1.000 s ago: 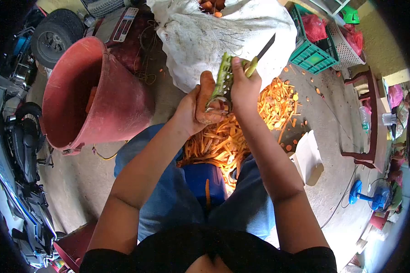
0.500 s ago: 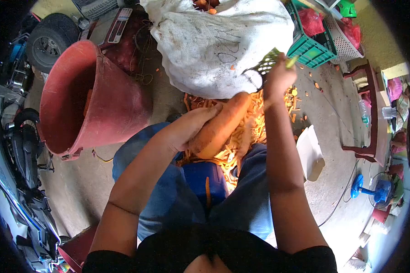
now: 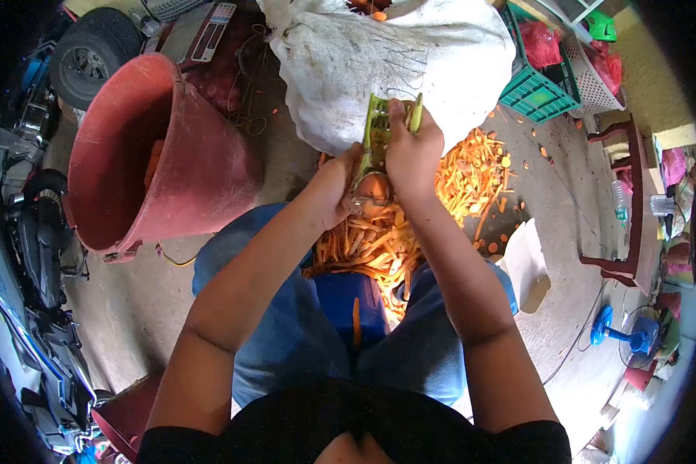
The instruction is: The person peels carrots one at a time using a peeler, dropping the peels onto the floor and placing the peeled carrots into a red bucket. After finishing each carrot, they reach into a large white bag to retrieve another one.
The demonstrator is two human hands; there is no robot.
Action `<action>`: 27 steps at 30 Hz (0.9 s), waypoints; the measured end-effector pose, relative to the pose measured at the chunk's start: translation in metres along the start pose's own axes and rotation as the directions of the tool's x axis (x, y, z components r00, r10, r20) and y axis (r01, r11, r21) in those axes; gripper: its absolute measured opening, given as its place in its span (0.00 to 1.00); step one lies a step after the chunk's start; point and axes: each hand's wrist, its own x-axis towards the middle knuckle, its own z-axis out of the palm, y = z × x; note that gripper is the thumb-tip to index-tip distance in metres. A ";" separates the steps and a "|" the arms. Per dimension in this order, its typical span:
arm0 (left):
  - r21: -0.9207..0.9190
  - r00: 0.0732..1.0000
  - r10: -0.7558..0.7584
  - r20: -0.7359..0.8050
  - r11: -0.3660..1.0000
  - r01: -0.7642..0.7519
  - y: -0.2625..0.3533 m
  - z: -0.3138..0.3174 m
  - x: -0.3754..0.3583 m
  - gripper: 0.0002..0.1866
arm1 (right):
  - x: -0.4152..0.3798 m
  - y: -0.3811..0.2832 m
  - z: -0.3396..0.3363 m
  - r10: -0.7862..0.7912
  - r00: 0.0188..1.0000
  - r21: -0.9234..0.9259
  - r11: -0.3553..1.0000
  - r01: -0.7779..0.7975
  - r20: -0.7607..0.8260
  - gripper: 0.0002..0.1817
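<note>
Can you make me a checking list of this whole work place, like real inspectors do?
Surface: grey floor, orange peelings piled on it.
Job's things: carrot, partly hidden; green peeling tool over it.
Clutter: orange bits scattered right; white carton open.
Hands: left hand holds the carrot, right hand the tool.
Cables: dark one on the floor near the blue fan.
Surroundings: white sack ahead, red bucket left, green crate ahead-right.

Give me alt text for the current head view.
The left hand holds a carrot and the right hand a green peeler over it, above orange peelings. A white sack lies ahead, a red tub to the left.
</note>
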 end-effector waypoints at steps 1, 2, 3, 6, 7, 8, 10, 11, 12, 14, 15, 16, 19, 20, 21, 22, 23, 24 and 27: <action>0.220 0.996 -0.089 0.032 0.972 0.079 0.002 -0.003 -0.001 0.20 | 0.002 0.001 -0.005 -0.039 0.999 -0.116 0.993 0.035 -0.031 0.10; 0.431 0.982 -0.182 0.046 0.891 0.145 0.004 -0.003 -0.002 0.20 | 0.015 0.026 -0.006 -0.195 0.969 -0.136 0.975 0.175 -0.154 0.10; 0.275 0.980 -0.155 0.127 0.955 0.115 0.000 0.006 -0.016 0.17 | 0.030 0.027 -0.018 -0.035 0.968 -0.167 0.986 -0.007 -0.249 0.10; 0.438 0.987 -0.129 0.095 0.896 0.076 -0.002 0.017 -0.031 0.18 | 0.065 0.040 -0.055 -0.028 0.871 -0.139 0.989 -0.046 -0.490 0.13; 0.432 0.977 -0.145 0.156 0.900 0.065 0.003 0.020 -0.036 0.23 | 0.074 0.046 -0.060 0.045 0.843 -0.020 0.998 -0.065 -0.535 0.12; 0.430 0.977 -0.145 0.157 0.901 0.065 0.004 0.018 -0.035 0.23 | 0.077 0.052 -0.063 0.120 0.837 0.163 0.986 -0.038 -0.534 0.14; 0.312 0.985 -0.146 0.086 0.943 0.113 0.005 0.015 -0.025 0.23 | 0.060 0.027 -0.060 0.137 0.908 0.129 0.987 -0.093 -0.396 0.14; 0.305 0.986 -0.144 0.087 0.946 0.111 0.005 0.013 -0.020 0.23 | 0.055 0.028 -0.054 0.198 0.928 0.163 0.975 -0.152 -0.316 0.15; 0.222 0.979 -0.148 0.140 0.968 0.115 0.004 0.010 -0.015 0.22 | 0.038 0.004 -0.044 0.197 0.956 0.227 0.963 -0.146 -0.219 0.16; 0.068 0.959 -0.144 0.245 0.989 0.131 0.006 0.007 -0.008 0.20 | 0.013 -0.020 -0.035 0.187 0.982 0.173 0.968 -0.182 -0.015 0.16; 0.066 0.991 -0.049 0.125 0.997 0.041 0.005 0.012 -0.006 0.19 | 0.006 -0.011 -0.024 0.114 0.993 0.219 0.970 -0.107 -0.018 0.15; 0.068 0.991 -0.050 0.124 0.997 0.042 0.005 0.011 -0.003 0.19 | 0.001 -0.008 -0.017 0.036 0.999 0.191 0.981 -0.039 0.019 0.14; -0.022 0.988 0.030 0.149 0.999 -0.027 0.000 0.011 -0.002 0.18 | -0.011 -0.010 -0.010 -0.103 0.994 0.099 0.990 0.099 0.030 0.13; -0.022 0.988 0.029 0.148 0.999 -0.027 -0.003 0.014 -0.003 0.18 | -0.010 -0.011 -0.010 -0.110 0.993 0.027 0.994 0.109 0.031 0.12; 0.032 0.995 0.040 0.089 0.999 -0.043 -0.005 0.016 -0.004 0.19 | -0.010 -0.011 -0.011 -0.118 0.993 -0.046 0.992 0.119 0.030 0.12; 0.088 0.998 0.051 0.031 0.995 -0.054 -0.006 0.018 -0.004 0.20 | -0.009 -0.010 -0.013 -0.116 0.993 -0.046 0.992 0.117 0.025 0.12; 0.093 0.998 0.047 0.035 0.994 -0.050 -0.005 0.011 0.000 0.20 | -0.006 -0.009 -0.015 -0.082 0.997 -0.077 0.994 0.081 -0.007 0.11; 0.243 0.996 -0.012 0.090 0.970 -0.010 -0.004 -0.001 0.008 0.20 | -0.003 -0.007 -0.018 -0.049 0.998 -0.108 0.993 0.045 -0.039 0.11; 0.446 0.981 -0.113 0.160 0.895 0.030 -0.007 0.008 -0.010 0.21 | 0.038 0.034 -0.039 -0.172 0.939 -0.231 0.967 0.104 -0.297 0.11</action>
